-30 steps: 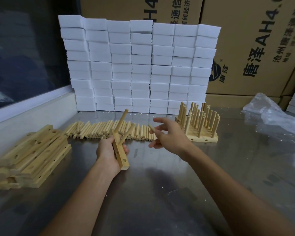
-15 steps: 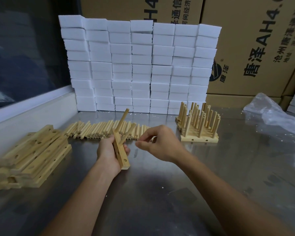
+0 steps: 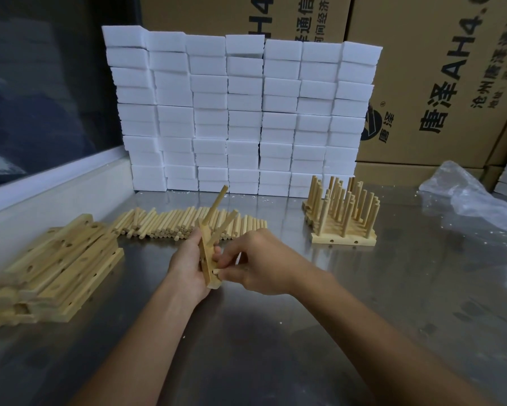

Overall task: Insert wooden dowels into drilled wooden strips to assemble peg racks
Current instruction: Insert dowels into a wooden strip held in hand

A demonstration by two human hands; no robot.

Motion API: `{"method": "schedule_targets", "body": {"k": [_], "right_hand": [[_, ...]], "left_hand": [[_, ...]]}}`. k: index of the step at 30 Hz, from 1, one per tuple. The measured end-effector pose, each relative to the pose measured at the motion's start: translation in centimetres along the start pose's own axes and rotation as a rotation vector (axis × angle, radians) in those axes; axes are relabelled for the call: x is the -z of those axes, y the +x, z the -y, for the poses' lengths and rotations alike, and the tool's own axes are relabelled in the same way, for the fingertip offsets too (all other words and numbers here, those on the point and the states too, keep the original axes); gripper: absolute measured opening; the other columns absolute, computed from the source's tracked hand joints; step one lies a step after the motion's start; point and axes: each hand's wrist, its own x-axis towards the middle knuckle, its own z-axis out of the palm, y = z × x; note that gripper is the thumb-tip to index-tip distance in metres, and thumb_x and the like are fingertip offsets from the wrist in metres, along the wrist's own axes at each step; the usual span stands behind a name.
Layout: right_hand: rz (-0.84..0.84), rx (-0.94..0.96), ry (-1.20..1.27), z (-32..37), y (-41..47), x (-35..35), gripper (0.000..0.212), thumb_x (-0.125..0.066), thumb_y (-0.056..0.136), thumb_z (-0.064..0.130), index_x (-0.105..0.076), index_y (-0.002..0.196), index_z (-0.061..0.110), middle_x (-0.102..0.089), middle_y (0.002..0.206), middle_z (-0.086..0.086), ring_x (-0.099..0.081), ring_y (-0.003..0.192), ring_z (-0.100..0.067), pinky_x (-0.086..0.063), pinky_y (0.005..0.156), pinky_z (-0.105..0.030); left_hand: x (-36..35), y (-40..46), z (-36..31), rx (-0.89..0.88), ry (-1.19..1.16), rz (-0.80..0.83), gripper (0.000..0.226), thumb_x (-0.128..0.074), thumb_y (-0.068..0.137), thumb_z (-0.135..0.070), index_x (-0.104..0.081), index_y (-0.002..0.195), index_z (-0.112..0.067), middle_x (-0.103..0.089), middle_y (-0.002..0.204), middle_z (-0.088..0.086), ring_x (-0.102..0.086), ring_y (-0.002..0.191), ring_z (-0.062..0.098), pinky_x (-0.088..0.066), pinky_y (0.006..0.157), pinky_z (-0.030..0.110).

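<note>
The left hand (image 3: 187, 268) grips a pale wooden strip (image 3: 207, 259), its fingers curled round the narrow piece so that it stands on edge above the steel worktop (image 3: 275, 332), near end lowest. The strip is light yellow, square-edged and smooth. Two dowels already stand in it: a long one (image 3: 215, 206) leaning up and away, and a second (image 3: 225, 227) slanting to the right beside it. The right hand (image 3: 261, 262) pinches a third dowel (image 3: 217, 271) between thumb and fingertips, its round cut end touching the strip's face near the lower end; whether it has entered a hole cannot be told.

Behind the hands a row of loose dowels (image 3: 187, 225) lies side by side on the worktop, all the same pale colour and round section. To the left sits a stack of drilled strips (image 3: 58, 265), with dark round holes showing along their faces. To the right stand finished racks (image 3: 343, 215), pegs upright and close together, with small holes in the front edge of the nearest base.

A wall of white foam blocks (image 3: 243, 112) rises behind the dowels, cardboard boxes (image 3: 439, 83) with printed characters stand behind that, and a crumpled clear plastic bag (image 3: 466, 194) lies at the far right.
</note>
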Motion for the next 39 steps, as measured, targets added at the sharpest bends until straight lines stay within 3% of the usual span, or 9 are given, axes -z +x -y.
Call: {"method": "schedule_targets", "body": {"k": [2, 5, 9, 13, 19, 24, 30, 35, 39], "right_hand": [[0.029, 0.048, -0.192, 0.7, 0.0, 0.0, 0.007, -0.070, 0.086, 0.019, -0.074, 0.092, 0.019, -0.073, 0.098, 0.003, -0.064, 0.092, -0.017, -0.051, 0.076, -0.033], [0.016, 0.115, -0.457, 1.5, -0.4, -0.4, 0.010, -0.062, 0.082, 0.018, -0.058, 0.080, 0.027, -0.064, 0.092, 0.006, -0.059, 0.085, -0.023, -0.038, 0.060, -0.032], [0.011, 0.169, -0.596, 1.9, -0.9, -1.0, 0.024, -0.063, 0.071, 0.017, -0.043, 0.077, 0.027, -0.060, 0.086, 0.002, -0.055, 0.072, -0.027, -0.034, 0.055, -0.032], [-0.005, 0.260, -0.684, 2.0, -0.7, -1.0, 0.019, -0.073, 0.066, 0.020, -0.061, 0.080, 0.017, -0.063, 0.081, -0.002, -0.057, 0.065, -0.030, -0.034, 0.052, -0.031], [0.005, 0.129, -0.559, 1.8, -0.9, -0.7, 0.012, -0.065, 0.068, 0.016, -0.057, 0.075, 0.012, -0.064, 0.079, -0.004, -0.056, 0.069, -0.031, -0.040, 0.057, -0.033], [0.026, -0.019, -0.305, 1.6, -0.1, 0.0, 0.008, -0.064, 0.071, 0.012, -0.072, 0.073, 0.013, -0.067, 0.071, -0.007, -0.061, 0.074, -0.029, -0.051, 0.067, -0.033], [0.032, 0.254, -0.633, 1.5, -0.9, -0.7, 0.015, -0.064, 0.075, 0.013, -0.058, 0.089, 0.012, -0.065, 0.084, -0.009, -0.053, 0.067, -0.031, -0.040, 0.055, -0.035], [0.012, -0.009, -0.371, 1.8, -0.4, -0.4, 0.006, -0.063, 0.074, 0.018, -0.061, 0.071, 0.013, -0.064, 0.073, -0.005, -0.059, 0.073, -0.031, -0.048, 0.068, -0.034], [0.026, -0.081, -0.204, 1.5, -0.2, -0.2, 0.009, -0.063, 0.075, 0.012, -0.072, 0.075, 0.013, -0.068, 0.075, -0.005, -0.063, 0.078, -0.027, -0.054, 0.072, -0.034]], "left_hand": [[0.0, 0.0, 0.1, 0.013, 0.019, 0.010, 0.039, -0.058, 0.096, -0.047, -0.067, 0.084, -0.011, -0.061, 0.064, 0.003, -0.054, 0.057, 0.016, -0.049, 0.043, 0.022], [-0.1, -0.1, 0.4, -0.004, 0.073, 0.008, 0.040, -0.057, 0.096, -0.048, -0.069, 0.101, -0.011, -0.065, 0.076, 0.006, -0.057, 0.059, 0.020, -0.046, 0.039, 0.024], [-0.6, -0.4, 0.8, -0.033, 0.134, -0.028, 0.051, -0.055, 0.097, -0.048, -0.065, 0.124, -0.005, -0.067, 0.113, 0.016, -0.063, 0.087, 0.028, -0.047, 0.059, 0.033], [-1.4, -0.9, 1.1, -0.122, 0.144, -0.135, 0.033, -0.064, 0.094, -0.040, -0.067, 0.093, -0.008, -0.064, 0.082, 0.010, -0.060, 0.062, 0.024, -0.047, 0.050, 0.030], [-2.4, -1.9, 1.4, -0.219, 0.096, -0.172, 0.023, -0.064, 0.096, -0.027, -0.065, 0.083, -0.008, -0.055, 0.063, 0.006, -0.053, 0.043, 0.019, -0.043, 0.041, 0.023], [-2.7, -2.6, 1.2, -0.200, 0.063, -0.152, 0.021, -0.063, 0.097, -0.025, -0.065, 0.086, -0.007, -0.055, 0.065, 0.006, -0.053, 0.046, 0.020, -0.046, 0.047, 0.026], [-2.2, -2.7, 0.8, -0.139, 0.159, -0.108, 0.027, -0.062, 0.097, -0.035, -0.059, 0.083, -0.013, -0.052, 0.066, 0.005, -0.049, 0.047, 0.020, -0.038, 0.040, 0.024], [-2.8, -3.1, 1.2, -0.189, 0.067, -0.124, 0.030, -0.064, 0.096, -0.024, -0.057, 0.070, -0.010, -0.052, 0.046, 0.003, -0.048, 0.030, 0.015, -0.039, 0.034, 0.018], [-2.8, -3.1, 1.3, -0.222, 0.098, -0.128, 0.024, -0.065, 0.095, -0.024, -0.062, 0.077, -0.009, -0.058, 0.056, 0.004, -0.054, 0.036, 0.015, -0.043, 0.036, 0.022]]}}
